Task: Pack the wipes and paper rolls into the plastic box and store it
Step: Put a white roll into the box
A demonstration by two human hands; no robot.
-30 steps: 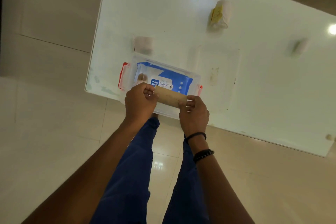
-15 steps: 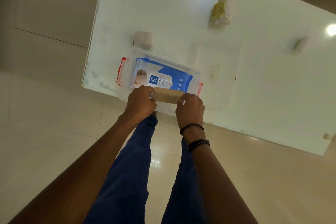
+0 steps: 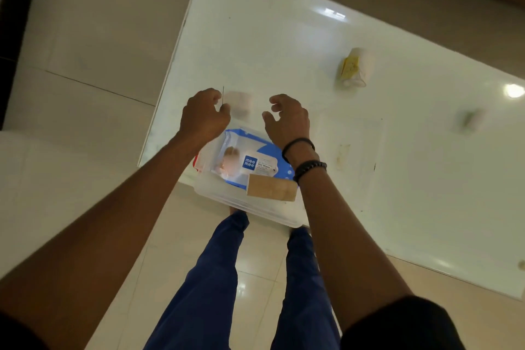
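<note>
While reaching past the plastic box [image 3: 221, 199] at the counter's [image 3: 284, 37] near-left corner, with wipes [image 3: 255, 163] and brown roll [image 3: 271, 190] inside, keep left hand [image 3: 203, 116] and right hand [image 3: 287, 119] apart, empty, loosely curled. Close gently round the blurred white roll [image 3: 240, 104] just beyond, near the left edge; avoid nudging the overhanging box.

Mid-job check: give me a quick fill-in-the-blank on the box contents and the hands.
1. The wipes pack lies ____ the plastic box.
2. The ____ cardboard roll is in that box too.
3. The left hand and right hand hold ____.
4. The roll with the ____ label lies on the table.
Missing words: inside; brown; nothing; yellow.
</note>
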